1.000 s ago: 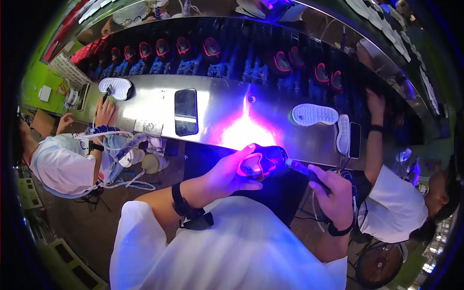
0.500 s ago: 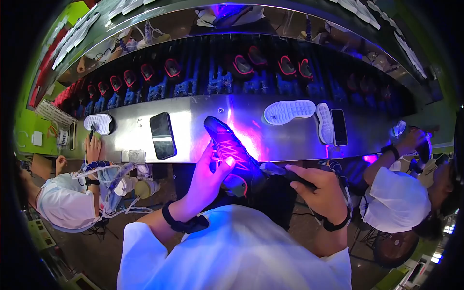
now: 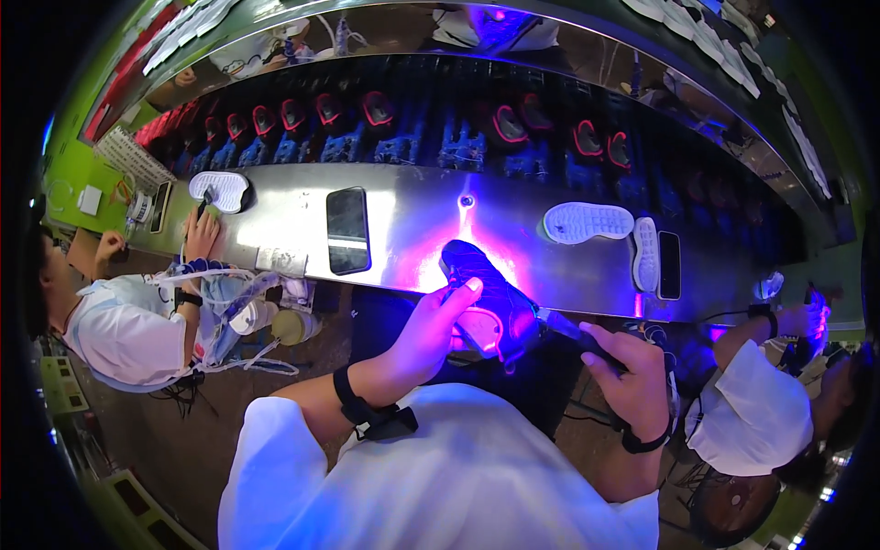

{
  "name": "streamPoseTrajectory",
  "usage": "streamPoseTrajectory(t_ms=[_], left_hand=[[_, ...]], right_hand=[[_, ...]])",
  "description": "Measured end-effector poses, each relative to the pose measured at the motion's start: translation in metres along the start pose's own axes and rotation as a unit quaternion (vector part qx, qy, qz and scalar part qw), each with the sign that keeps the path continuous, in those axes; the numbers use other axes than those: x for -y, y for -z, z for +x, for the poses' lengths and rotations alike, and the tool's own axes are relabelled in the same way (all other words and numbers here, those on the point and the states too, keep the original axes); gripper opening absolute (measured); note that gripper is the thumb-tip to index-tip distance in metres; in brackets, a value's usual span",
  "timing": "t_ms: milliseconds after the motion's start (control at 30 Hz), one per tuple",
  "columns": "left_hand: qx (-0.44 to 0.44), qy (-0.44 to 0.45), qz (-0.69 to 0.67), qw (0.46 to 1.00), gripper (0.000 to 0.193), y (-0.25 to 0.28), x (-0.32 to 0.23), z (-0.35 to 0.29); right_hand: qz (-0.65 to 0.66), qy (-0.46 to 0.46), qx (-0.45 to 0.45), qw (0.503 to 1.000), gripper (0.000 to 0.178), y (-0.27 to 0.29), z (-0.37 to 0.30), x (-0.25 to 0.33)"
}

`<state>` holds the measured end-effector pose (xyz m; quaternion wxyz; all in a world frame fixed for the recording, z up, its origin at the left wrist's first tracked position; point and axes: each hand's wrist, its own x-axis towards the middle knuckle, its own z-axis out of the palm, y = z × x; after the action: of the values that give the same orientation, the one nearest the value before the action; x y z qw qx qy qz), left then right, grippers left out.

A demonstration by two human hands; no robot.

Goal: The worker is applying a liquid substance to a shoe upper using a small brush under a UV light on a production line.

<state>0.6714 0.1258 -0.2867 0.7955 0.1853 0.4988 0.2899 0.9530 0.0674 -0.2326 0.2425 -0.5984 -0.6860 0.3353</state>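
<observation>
My left hand point(image 3: 423, 337) is closed around a dark shoe upper point(image 3: 490, 291) with reddish trim, its thumb lying across the top. The toe points away from me over the metal bench, and the pinkish heel opening faces me. In my right hand point(image 3: 634, 371) is a brush point(image 3: 576, 332) with a dark handle. Its tip meets, or comes very near, the right side of the shoe; exact contact is hard to make out. Violet-pink light falls on the shoe and the bench around it.
On the metal bench point(image 3: 412, 211) lie a dark phone point(image 3: 347, 229), white soles point(image 3: 587, 223) and another phone point(image 3: 670, 266). Behind runs a rack of dark shoe uppers point(image 3: 377, 110). One co-worker point(image 3: 137, 325) sits at left beside tubing, another point(image 3: 752, 412) at right.
The shoe has turned in my left hand, showing more of its heel opening. The brush tip has shifted along the shoe's right side. My whole view has swung slightly left.
</observation>
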Motion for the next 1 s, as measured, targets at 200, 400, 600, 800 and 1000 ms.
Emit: streamPoseTrajectory(t_ms=[200, 400, 600, 800, 1000], left_hand=[[0.029, 0.064, -0.071, 0.995, 0.053, 0.007, 0.003, -0.007], [0.063, 0.106, -0.106, 0.987, 0.054, 0.014, 0.008, -0.007], [0.079, 0.204, -0.222, 0.95, 0.051, 0.016, 0.013, -0.001], [0.097, 0.345, -0.34, 0.87, 0.057, 0.019, 0.023, 0.014], [0.12, 0.39, -0.398, 0.822, 0.087, 0.015, 0.035, 0.025]], right_hand=[[-0.035, 0.036, -0.009, 0.999, 0.045, -0.003, 0.004, -0.001], [-0.043, 0.045, 0.003, 0.998, 0.046, -0.004, 0.012, -0.001], [-0.032, 0.055, -0.004, 0.998, 0.045, -0.003, 0.02, -0.01], [0.008, 0.059, -0.032, 0.998, 0.046, -0.011, 0.023, -0.032], [0.057, 0.062, -0.032, 0.996, 0.045, -0.02, 0.019, -0.051]])
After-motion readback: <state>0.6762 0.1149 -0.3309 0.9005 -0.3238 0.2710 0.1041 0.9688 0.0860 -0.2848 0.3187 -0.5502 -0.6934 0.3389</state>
